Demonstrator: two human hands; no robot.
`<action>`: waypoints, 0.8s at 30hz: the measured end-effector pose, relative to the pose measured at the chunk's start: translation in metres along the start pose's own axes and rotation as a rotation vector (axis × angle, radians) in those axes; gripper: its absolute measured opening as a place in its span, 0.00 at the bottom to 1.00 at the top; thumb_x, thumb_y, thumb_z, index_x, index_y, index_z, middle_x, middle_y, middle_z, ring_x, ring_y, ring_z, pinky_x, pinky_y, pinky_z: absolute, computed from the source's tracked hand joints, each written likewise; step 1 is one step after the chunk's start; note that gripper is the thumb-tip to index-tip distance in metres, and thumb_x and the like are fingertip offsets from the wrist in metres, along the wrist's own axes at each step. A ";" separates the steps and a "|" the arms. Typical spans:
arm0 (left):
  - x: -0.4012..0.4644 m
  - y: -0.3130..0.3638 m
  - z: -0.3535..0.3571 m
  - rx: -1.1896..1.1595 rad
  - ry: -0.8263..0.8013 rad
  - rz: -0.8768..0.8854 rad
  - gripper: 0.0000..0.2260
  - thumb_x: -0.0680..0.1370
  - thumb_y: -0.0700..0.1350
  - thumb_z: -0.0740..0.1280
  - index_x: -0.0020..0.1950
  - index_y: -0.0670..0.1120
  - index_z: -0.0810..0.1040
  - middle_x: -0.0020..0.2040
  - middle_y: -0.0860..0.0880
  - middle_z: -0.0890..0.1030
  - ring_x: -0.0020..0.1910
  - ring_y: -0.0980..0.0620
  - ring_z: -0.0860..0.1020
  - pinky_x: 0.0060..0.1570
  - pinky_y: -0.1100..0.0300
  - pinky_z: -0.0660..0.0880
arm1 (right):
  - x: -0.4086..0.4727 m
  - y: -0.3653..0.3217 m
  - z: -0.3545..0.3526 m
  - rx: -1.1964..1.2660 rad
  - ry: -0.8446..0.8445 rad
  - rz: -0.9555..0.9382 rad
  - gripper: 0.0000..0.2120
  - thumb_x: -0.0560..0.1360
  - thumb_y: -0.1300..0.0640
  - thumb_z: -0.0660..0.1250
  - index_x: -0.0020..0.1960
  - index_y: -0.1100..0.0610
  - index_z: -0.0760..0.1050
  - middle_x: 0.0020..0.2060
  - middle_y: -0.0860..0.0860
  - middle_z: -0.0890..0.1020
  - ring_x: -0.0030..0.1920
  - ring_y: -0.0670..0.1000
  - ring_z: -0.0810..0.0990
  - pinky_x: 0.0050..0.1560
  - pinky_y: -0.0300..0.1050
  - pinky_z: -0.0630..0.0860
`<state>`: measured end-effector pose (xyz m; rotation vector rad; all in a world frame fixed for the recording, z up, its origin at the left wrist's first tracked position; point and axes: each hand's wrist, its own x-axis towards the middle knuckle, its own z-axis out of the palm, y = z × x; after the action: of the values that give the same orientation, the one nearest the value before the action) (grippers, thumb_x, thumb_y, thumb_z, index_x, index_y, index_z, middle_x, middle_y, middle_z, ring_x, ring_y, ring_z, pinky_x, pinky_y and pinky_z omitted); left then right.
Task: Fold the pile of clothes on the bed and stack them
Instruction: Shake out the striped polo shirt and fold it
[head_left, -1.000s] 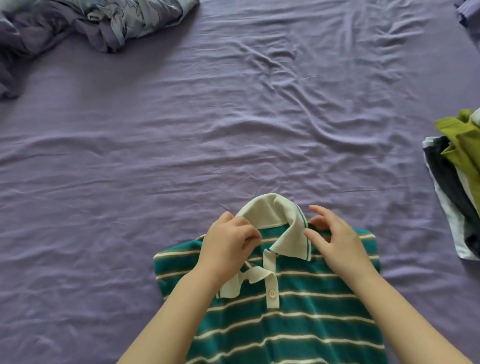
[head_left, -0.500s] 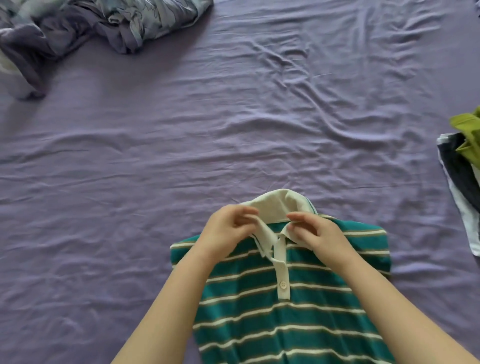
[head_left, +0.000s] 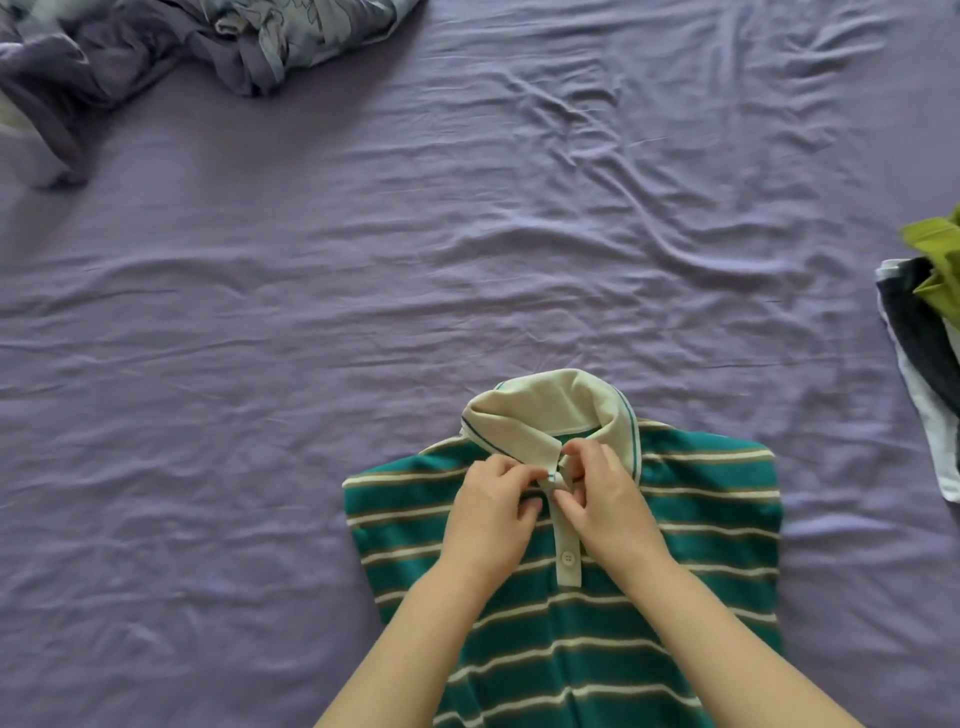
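A teal polo shirt (head_left: 717, 525) with cream stripes lies face up on the purple bed sheet (head_left: 363, 312), its sides folded in. Its cream collar (head_left: 545, 410) points away from me. My left hand (head_left: 493, 519) and my right hand (head_left: 608, 504) meet at the top of the button placket (head_left: 567, 561). Both pinch the placket just under the collar. One white button shows lower on the placket. A pile of clothes (head_left: 930, 338) in green, dark and white lies at the right edge.
A crumpled grey-purple patterned blanket (head_left: 182, 47) lies in the far left corner. Wrinkled sheet spreads between the shirt and the blanket.
Both hands have come together from the collar's sides to the top of the placket. The collar now stands closed around the neck, and the view has shifted left.
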<state>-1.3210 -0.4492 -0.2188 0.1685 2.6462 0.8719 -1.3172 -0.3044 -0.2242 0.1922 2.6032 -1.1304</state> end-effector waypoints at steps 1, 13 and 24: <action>-0.005 0.004 0.003 0.071 0.041 0.014 0.16 0.76 0.41 0.68 0.63 0.49 0.77 0.56 0.51 0.75 0.55 0.53 0.72 0.58 0.59 0.72 | -0.004 0.003 -0.004 -0.012 0.011 -0.014 0.13 0.74 0.59 0.68 0.56 0.51 0.69 0.44 0.43 0.71 0.40 0.43 0.73 0.42 0.43 0.77; 0.064 -0.006 -0.027 0.016 0.148 -0.268 0.17 0.78 0.50 0.65 0.66 0.49 0.75 0.60 0.49 0.79 0.60 0.48 0.73 0.61 0.49 0.72 | 0.050 0.028 -0.063 -0.175 -0.135 -0.152 0.27 0.78 0.63 0.62 0.74 0.47 0.61 0.76 0.50 0.57 0.75 0.52 0.54 0.74 0.48 0.53; 0.054 -0.009 -0.043 -0.065 0.163 -0.259 0.09 0.82 0.47 0.57 0.51 0.49 0.76 0.45 0.52 0.78 0.45 0.52 0.74 0.47 0.53 0.72 | 0.044 0.037 -0.092 0.145 -0.258 -0.116 0.03 0.76 0.55 0.67 0.47 0.49 0.79 0.57 0.41 0.77 0.55 0.43 0.75 0.54 0.37 0.73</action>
<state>-1.3871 -0.4686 -0.2071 -0.2664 2.7014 0.9151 -1.3696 -0.2112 -0.2044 -0.0721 2.3330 -1.2916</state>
